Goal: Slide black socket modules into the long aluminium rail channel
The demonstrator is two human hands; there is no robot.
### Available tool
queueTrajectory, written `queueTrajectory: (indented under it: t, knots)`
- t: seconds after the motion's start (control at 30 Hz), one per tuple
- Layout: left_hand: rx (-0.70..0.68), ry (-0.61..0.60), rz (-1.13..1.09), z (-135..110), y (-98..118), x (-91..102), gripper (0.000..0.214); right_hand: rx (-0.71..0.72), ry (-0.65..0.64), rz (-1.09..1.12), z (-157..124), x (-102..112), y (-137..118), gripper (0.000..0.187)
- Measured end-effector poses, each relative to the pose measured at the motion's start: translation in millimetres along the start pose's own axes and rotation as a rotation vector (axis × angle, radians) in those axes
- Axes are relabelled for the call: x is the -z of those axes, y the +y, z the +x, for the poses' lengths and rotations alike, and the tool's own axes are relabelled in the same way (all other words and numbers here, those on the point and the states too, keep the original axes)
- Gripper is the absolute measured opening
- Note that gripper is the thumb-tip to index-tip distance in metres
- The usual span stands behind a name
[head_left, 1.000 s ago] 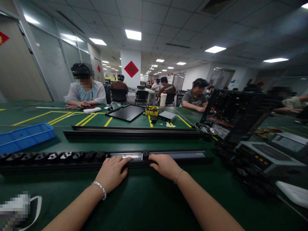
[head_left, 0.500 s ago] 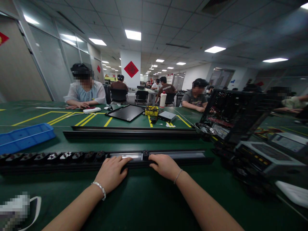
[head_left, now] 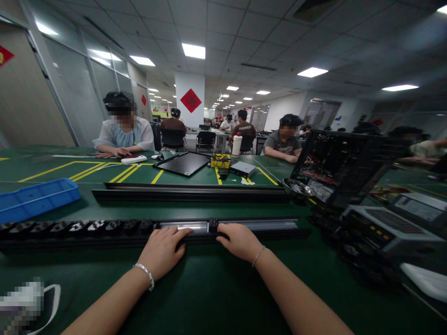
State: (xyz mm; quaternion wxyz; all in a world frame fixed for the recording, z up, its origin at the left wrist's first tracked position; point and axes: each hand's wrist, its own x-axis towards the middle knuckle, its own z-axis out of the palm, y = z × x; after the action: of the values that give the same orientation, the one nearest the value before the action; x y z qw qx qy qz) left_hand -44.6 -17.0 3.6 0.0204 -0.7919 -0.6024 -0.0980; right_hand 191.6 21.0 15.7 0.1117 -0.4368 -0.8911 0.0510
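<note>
A long black rail (head_left: 279, 226) with a silvery channel lies across the table in front of me. Several small black modules with metal parts (head_left: 96, 226) sit in a row along its left part. One more small black module (head_left: 213, 224) stands apart in the channel, between my hands. My left hand (head_left: 162, 246) lies over the rail's near side, thumb at the front, gripping it left of that module. My right hand (head_left: 239, 239) is at the lone module's right side, fingers and thumb bent against it; their exact contact is partly hidden.
Beyond lies a second black rail (head_left: 195, 193). A blue tray (head_left: 38, 200) is at left. On the right are an open computer case (head_left: 344, 167), a metal bowl (head_left: 296, 188) and a power supply unit (head_left: 391, 228). A flat screen panel (head_left: 181, 164) lies farther back, and people sit around.
Both my hands and the rail stay in nearly the same place. In the background, a seated person in a brown shirt has shifted slightly to the right.
</note>
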Motion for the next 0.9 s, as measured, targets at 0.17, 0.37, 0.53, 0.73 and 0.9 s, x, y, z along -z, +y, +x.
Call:
queueTrajectory:
  t: [0.17,0.37,0.53,0.73,0.9]
  knots:
    - [0.009,-0.01,-0.011,-0.1,1.2,1.2,0.042,-0.013,-0.002,-0.005,-0.4,0.7,-0.5,0.016]
    - [0.003,0.0,-0.012,0.1,1.3,0.9,0.041,0.001,0.016,0.007,-1.6,-0.6,3.9,0.017]
    - [0.015,-0.009,-0.01,0.0,0.2,-0.1,0.041,0.012,0.0,-0.006,-4.6,1.9,7.7,0.023]
    - [0.005,-0.002,-0.016,0.0,-1.3,-1.5,0.041,0.013,0.002,-0.039,-4.9,1.1,8.8,0.025]
    - [0.011,-0.013,-0.005,0.6,0.6,-0.5,0.041,0.007,0.01,-0.051,-4.6,-1.9,8.5,0.025]
